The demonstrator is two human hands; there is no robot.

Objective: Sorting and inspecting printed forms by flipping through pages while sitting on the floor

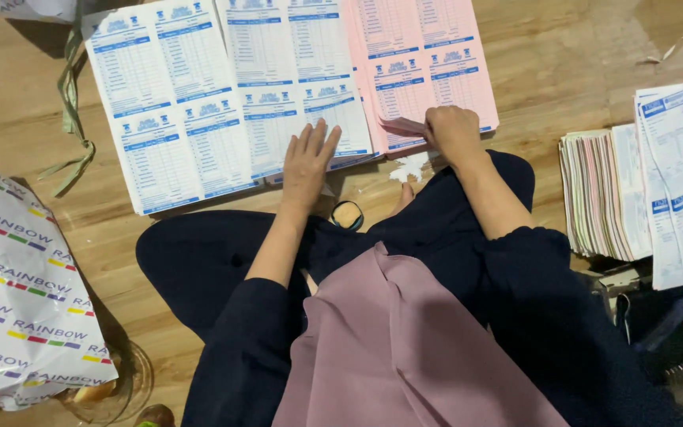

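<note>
Left hand (308, 162) flat, fingers spread, pressing white form sheets (223, 95) on floor. Right hand (452, 133) pinching near corner of pink form stack (424, 67).

Left hand (307, 162) flat, right hand (452, 133) pinching.

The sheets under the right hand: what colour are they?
Pink sheets with blue print, seen in the head view; the right hand lifts their lower edge.
</note>
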